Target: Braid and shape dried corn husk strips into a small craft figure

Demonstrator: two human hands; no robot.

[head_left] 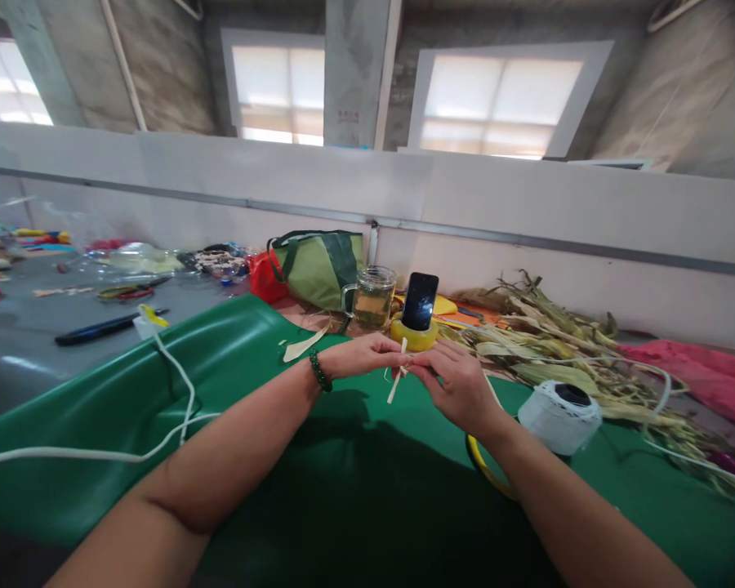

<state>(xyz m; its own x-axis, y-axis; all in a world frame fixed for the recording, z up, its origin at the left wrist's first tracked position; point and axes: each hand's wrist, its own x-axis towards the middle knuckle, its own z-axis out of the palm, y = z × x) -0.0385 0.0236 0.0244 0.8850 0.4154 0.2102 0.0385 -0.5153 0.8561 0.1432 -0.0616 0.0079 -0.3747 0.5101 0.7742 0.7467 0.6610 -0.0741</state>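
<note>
My left hand (367, 355), with a dark green bead bracelet on its wrist, pinches a small pale strip piece (397, 382) from the left. From the right, my right hand (456, 377) pinches the same piece, its fingertips close to the left ones. Narrow ends of the piece stick out above and below the fingers. Both hands are over the green mat (343, 457). Just behind them a phone (420, 300) stands upright on a yellow tape roll (415, 333). Another pale strip (306, 345) lies on the mat left of my left hand.
A glass mug (373, 300) and green bag (324, 265) stand behind. Dried husks (545, 327) spread right, near a white thread spool (559, 418). A yellow ring (487, 469) lies under my right forearm. White cable (98, 454) crosses the mat's left; a black tool (98, 331) lies beyond.
</note>
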